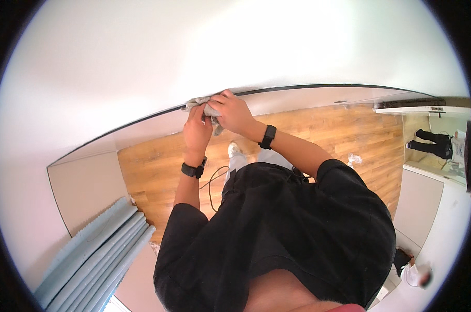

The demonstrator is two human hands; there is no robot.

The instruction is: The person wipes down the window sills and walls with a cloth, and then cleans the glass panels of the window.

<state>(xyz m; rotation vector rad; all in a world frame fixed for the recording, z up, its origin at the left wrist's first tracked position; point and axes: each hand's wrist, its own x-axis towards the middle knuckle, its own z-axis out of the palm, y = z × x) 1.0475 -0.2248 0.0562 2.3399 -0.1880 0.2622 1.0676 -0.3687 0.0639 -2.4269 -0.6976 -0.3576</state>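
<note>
A crumpled grey cloth (199, 102) is pinched between my two hands, against a thin dark trim strip (294, 87) that runs along the wall. My left hand (197, 132) grips the cloth from below, with its fingers pointing up at the strip. On the cloth's other side, my right hand (232, 112) presses with bent fingers near the strip's edge. Part of the cloth hangs down between the hands. Above the strip the wall (235, 46) is plain white; a pale beige lower section (297, 102) lies beneath it.
A pale blue curtain (99, 257) hangs in folds at lower left. Wood flooring (153, 171) spreads around my shoe (233, 149), with a dark cable (210, 187) and a white scrap (354, 159) on it. One person (434, 144) stands beyond the doorway at right, another person (410, 273) at lower right.
</note>
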